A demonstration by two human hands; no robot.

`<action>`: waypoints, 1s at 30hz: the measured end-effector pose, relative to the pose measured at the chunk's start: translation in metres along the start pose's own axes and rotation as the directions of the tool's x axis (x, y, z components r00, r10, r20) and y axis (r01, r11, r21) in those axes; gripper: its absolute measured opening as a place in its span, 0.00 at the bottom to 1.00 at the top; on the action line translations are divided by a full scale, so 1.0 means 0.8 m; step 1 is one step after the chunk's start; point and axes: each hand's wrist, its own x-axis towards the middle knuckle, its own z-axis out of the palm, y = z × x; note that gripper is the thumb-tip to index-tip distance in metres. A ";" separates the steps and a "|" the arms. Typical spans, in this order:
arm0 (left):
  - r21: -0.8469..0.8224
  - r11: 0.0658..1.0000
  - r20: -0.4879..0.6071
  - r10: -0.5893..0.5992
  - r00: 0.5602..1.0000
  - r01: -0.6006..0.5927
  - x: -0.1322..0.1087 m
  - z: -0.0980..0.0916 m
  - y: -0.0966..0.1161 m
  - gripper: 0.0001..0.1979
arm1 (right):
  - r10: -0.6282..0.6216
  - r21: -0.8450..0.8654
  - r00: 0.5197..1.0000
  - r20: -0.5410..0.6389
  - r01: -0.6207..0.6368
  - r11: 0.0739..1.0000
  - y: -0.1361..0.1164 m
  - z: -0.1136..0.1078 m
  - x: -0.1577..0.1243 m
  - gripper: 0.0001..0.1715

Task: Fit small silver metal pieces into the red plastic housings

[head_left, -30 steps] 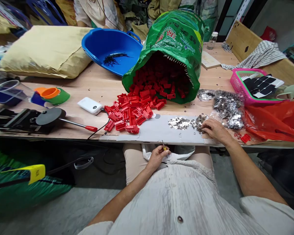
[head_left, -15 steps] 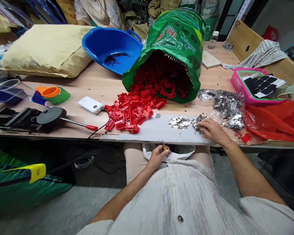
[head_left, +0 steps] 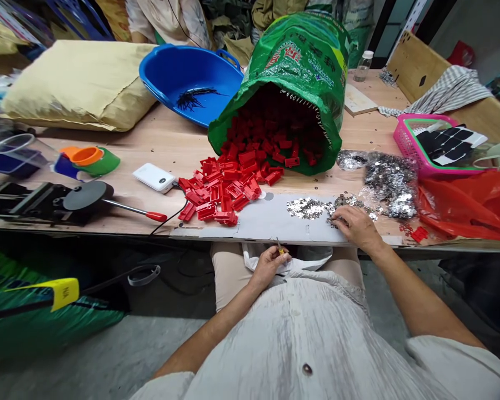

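Note:
My left hand is over my lap, its fingers closed round a small tool with a yellow part and a thin tip pointing up; its exact kind is unclear. On the grey board at the table's front edge, my right hand reaches in from the right. Its thumb and fingertips pinch at small flat metal pieces at the pile's near edge. Just left lies a second, shinier heap of metal pieces. Red plastic housings spill from a green sack onto the board.
At left, a bench press with a red-tipped lever lies near a white power bank. A blue basin stands behind. On the right are a bag of metal pieces, a pink basket and a red plastic bag.
My right hand has shifted slightly left and toward me at the metal pieces, uncovering more of the pile behind it. My left hand stays as it was with the small tool.

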 end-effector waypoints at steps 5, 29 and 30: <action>0.008 1.000 0.001 -0.001 1.000 0.001 0.000 0.000 0.002 0.18 | -0.074 -0.030 0.997 0.037 0.076 0.997 -0.013 0.001 -0.010 0.07; 0.007 1.000 -0.009 -0.002 1.000 0.002 -0.003 0.001 0.005 0.20 | 0.083 0.119 0.995 0.045 -0.088 0.989 -0.002 -0.011 -0.009 0.10; 0.010 1.000 -0.012 -0.002 1.000 0.002 -0.004 0.002 0.006 0.20 | 0.107 0.115 0.993 0.041 -0.111 0.987 0.001 -0.013 -0.009 0.11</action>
